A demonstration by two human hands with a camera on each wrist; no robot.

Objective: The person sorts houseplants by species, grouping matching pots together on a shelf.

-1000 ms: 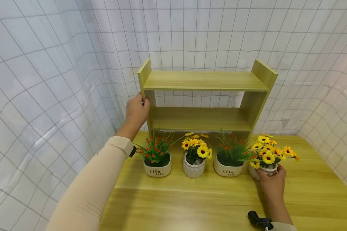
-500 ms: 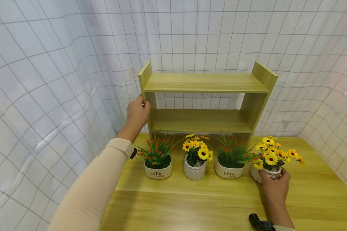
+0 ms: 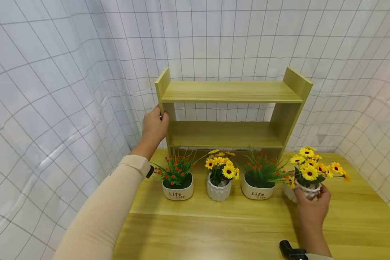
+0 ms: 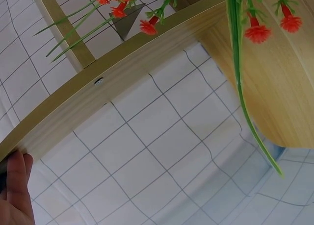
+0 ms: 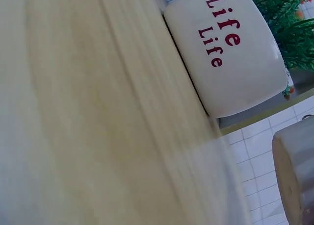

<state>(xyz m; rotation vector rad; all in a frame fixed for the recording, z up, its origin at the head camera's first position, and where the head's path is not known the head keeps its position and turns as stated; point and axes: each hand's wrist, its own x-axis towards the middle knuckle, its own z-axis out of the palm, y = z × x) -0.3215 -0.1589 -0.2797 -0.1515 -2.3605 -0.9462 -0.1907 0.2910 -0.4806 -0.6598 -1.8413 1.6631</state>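
Observation:
My left hand (image 3: pixel 154 126) grips the left side panel of a light wooden two-tier shelf (image 3: pixel 230 91); in the left wrist view its fingers (image 4: pixel 18 186) lie against the panel's edge. At the right, my right hand (image 3: pixel 313 209) holds a white ridged flowerpot (image 3: pixel 308 190) of yellow sunflowers, thumb and fingers on either side. This pot's underside (image 5: pixel 288 183) shows in the right wrist view, raised off the table. To its left stand an oval "Life" pot (image 3: pixel 257 191) with red-flowered greenery, another sunflower pot (image 3: pixel 218 191) and a second "Life" pot (image 3: pixel 178 192).
The pots line up in front of the shelf on a wooden table (image 3: pixel 208 234). White gridded curtain (image 3: pixel 227 39) surrounds the table at the back and both sides. A black strap device (image 3: pixel 292 249) is on my right wrist.
My right hand has moved a little to the right with the sunflower pot and raised it slightly. My left hand and the other pots stay in place.

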